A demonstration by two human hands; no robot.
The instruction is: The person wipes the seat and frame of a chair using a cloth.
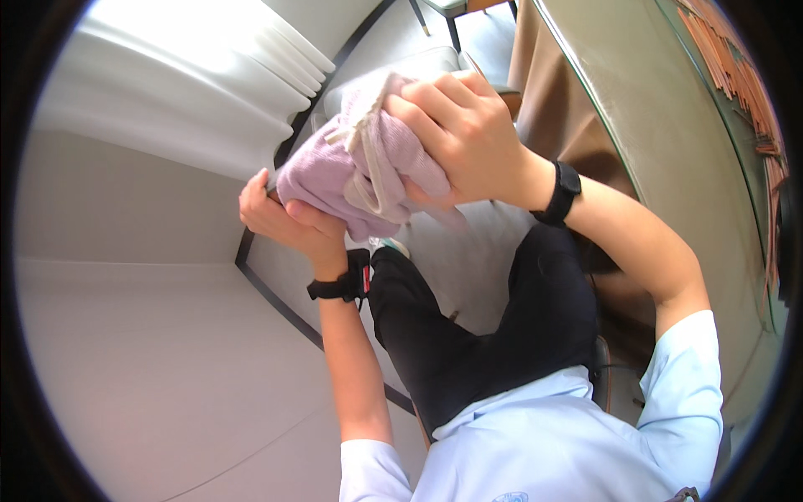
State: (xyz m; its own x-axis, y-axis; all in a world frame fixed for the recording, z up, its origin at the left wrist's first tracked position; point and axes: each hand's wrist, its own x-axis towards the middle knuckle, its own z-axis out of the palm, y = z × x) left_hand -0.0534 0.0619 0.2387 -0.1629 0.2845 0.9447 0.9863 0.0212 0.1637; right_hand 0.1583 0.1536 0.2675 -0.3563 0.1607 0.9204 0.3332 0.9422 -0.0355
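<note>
A lilac cloth (317, 172), towel-like and edged with a pale band, is bunched up between my two hands in front of me. My right hand (461, 135) grips its upper right part, fingers curled into the folds. At the lower left, my left hand (292, 223) pinches the cloth, its thumb lying on the near side. A narrow strip of something dark and brown shows between the left fingers and the cloth; what it is, I cannot tell. A loop of the pale edging (370, 194) hangs at the middle of the bundle. Folds hide some of the right fingertips.
White curtains (207, 81) and a pale wall (144, 351) stand on the left. A table (665, 113) runs along the right, with thin orange-brown strips (721, 63) on it and brown drapery (577, 119) below. Light-seated chairs (445, 5) stand beyond the cloth.
</note>
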